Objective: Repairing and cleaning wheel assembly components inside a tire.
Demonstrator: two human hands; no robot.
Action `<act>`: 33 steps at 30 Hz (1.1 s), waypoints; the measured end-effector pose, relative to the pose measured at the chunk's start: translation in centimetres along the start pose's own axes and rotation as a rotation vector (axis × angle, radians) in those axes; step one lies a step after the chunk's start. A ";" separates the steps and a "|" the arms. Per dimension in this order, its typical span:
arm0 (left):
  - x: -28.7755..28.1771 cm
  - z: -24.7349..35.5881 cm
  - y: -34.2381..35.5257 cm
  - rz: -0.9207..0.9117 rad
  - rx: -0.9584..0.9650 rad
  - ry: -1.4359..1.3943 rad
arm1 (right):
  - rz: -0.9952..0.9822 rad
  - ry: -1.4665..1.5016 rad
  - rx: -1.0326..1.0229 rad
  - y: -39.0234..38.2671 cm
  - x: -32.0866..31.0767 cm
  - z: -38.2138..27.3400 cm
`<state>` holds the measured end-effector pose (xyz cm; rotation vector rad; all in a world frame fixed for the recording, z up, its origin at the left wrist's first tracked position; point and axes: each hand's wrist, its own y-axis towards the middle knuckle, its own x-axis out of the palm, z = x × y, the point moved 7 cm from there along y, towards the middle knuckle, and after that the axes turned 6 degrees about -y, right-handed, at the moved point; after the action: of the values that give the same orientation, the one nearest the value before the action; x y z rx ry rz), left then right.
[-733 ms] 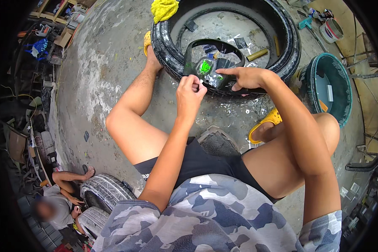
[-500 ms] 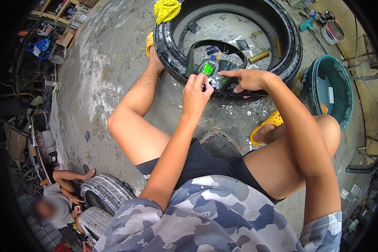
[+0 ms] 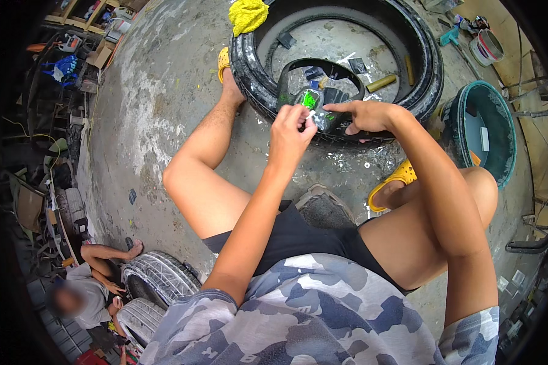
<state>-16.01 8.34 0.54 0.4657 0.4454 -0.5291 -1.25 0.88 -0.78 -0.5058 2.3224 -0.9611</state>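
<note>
A large black tyre (image 3: 429, 73) lies on its side in front of me. At its near edge is a black rubber loop (image 3: 298, 62), with a bright green patch (image 3: 310, 100) on a greyish area. My left hand (image 3: 292, 131) is just below the patch, thumb and fingers pinched on a small white piece (image 3: 311, 114). My right hand (image 3: 371, 115) reaches in from the right, index finger stretched to the loop beside the patch and thumb apart; its other fingers are curled. Dark flat pieces (image 3: 335, 95) lie within the loop.
A yellow cloth (image 3: 248, 16) hangs over the tyre's far left rim. At right stand a green tub (image 3: 510, 137) and a white bucket (image 3: 486, 47). Brownish rolls (image 3: 381, 83) lie inside the tyre. Lower left, another person (image 3: 91, 298) sits by two tyres (image 3: 158, 277).
The whole view has shifted slightly, so things sit a little further right. My left hand remains pinched just below the green patch; my right index finger stays stretched beside it.
</note>
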 end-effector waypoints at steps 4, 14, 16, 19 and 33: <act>2.3 0.9 1.1 -0.106 0.214 0.140 | -0.027 0.116 0.024 0.1 0.5 0.6; 3.0 0.9 3.0 -0.141 0.181 0.163 | 0.054 0.027 -0.031 1.0 0.4 1.3; 2.9 1.0 2.3 -0.130 0.230 0.171 | 0.111 -0.076 -0.101 1.7 0.3 1.9; 2.4 0.8 0.8 -0.170 0.236 0.158 | 0.142 -0.151 -0.156 2.0 -0.4 1.8; 2.5 -0.3 1.6 -0.177 0.174 0.090 | 0.056 -0.155 -0.054 0.6 0.2 0.8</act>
<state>-13.23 8.73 -0.51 0.6229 0.5322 -0.7233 -0.95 0.77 -1.72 -0.5155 2.2158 -0.8061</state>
